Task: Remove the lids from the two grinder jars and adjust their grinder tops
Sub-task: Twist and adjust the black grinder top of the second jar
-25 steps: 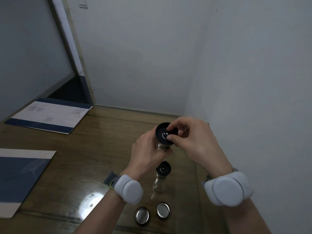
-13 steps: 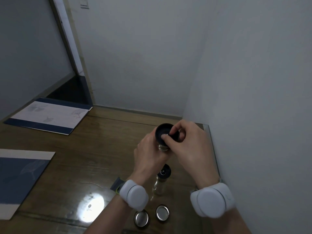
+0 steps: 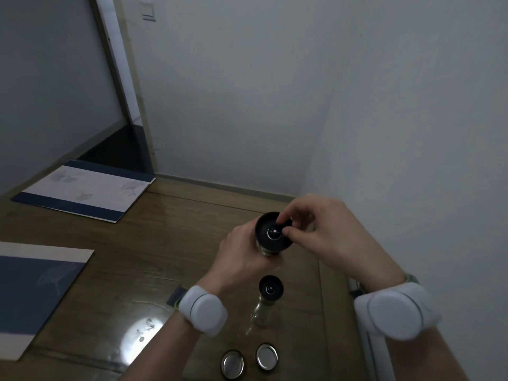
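Observation:
My left hand [image 3: 244, 254] grips the glass body of a grinder jar held up above the wooden table [image 3: 137, 270]. That jar's black grinder top [image 3: 265, 237] faces me, and my right hand [image 3: 324, 237] pinches the small knob at its centre with thumb and fingertips. A second grinder jar [image 3: 268, 298] with a black top stands upright on the table just below, untouched. Two round silver lids, one on the left [image 3: 232, 363] and one on the right [image 3: 266, 356], lie side by side near the table's front edge.
Two blue-and-white placemats lie on the left, one at the back [image 3: 85, 191] and one nearer [image 3: 33, 292]. A grey wall [image 3: 412, 133] runs close along the table's right side. White bands sit on both wrists.
My right hand's fingers have shifted around the knob on the held jar's top. The view has drifted slightly, and the standing jar and lids stay in place.

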`<act>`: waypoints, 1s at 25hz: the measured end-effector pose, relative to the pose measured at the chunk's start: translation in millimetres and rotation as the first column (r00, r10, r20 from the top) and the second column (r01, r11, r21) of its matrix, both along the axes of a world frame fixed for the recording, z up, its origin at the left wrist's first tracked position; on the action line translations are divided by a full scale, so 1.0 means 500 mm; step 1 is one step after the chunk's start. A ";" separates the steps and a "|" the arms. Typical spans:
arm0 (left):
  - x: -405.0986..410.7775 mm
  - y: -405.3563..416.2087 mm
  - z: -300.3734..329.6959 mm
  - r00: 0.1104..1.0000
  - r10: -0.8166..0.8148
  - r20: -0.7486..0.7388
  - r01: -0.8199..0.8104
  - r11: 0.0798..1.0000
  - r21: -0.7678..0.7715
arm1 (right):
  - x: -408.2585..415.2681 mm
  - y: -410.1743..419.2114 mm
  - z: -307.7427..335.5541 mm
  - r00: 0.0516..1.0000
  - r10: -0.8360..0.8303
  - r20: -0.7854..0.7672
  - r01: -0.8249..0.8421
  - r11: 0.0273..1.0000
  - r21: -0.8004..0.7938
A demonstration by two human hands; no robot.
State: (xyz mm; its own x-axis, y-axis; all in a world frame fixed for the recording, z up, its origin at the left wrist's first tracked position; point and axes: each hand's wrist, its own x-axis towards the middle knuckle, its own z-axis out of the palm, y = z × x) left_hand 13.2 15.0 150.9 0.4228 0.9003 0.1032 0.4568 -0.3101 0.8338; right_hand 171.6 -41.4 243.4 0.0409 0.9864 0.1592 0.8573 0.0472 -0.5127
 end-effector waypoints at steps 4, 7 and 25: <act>-0.018 0.015 0.009 0.996 -0.074 -0.047 0.074 0.997 0.003 | -0.001 0.014 0.014 0.998 0.067 0.010 -0.066 0.996 -0.060; -0.030 0.020 0.016 0.989 -0.115 -0.093 0.115 0.993 -0.010 | -0.005 0.015 0.009 0.992 0.108 -0.073 -0.113 0.990 -0.078; -0.035 0.037 0.006 0.986 -0.131 -0.099 0.127 0.991 -0.046 | -0.011 0.032 -0.030 0.939 0.097 -0.329 -0.149 0.980 -0.134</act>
